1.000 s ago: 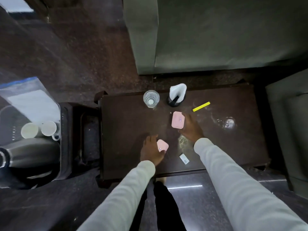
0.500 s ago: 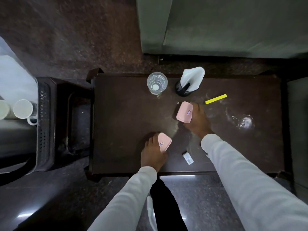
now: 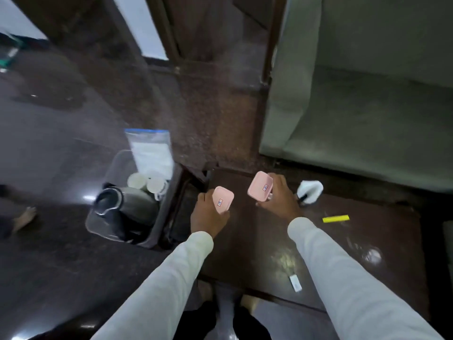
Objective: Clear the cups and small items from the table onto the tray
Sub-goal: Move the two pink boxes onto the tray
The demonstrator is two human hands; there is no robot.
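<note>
My left hand (image 3: 208, 217) grips a small pink lidded box (image 3: 222, 203), lifted off the dark wooden table (image 3: 257, 241). A second pink box (image 3: 260, 189) is held tilted in my right hand (image 3: 280, 200), also above the table's left end. On the table lie a yellow strip (image 3: 335, 218), a small white packet (image 3: 295, 283) near the front edge, and a black holder with a white napkin (image 3: 310, 191) just right of my right hand. The clear tray (image 3: 98, 227) sits left of the table with two white cups (image 3: 147, 184) and a steel kettle (image 3: 122, 207) in it. The drinking glass is hidden.
A clear plastic bag with a blue strip (image 3: 152, 150) stands at the tray's far end. A grey-green sofa (image 3: 367, 94) runs behind the table. A dark stand (image 3: 176, 212) sits between tray and table. A bare foot (image 3: 23, 218) of another person shows at far left.
Both hands have closed on the pink boxes, lifted them off the table and carried them left and away from me. My head has turned left, bringing the tray into view.
</note>
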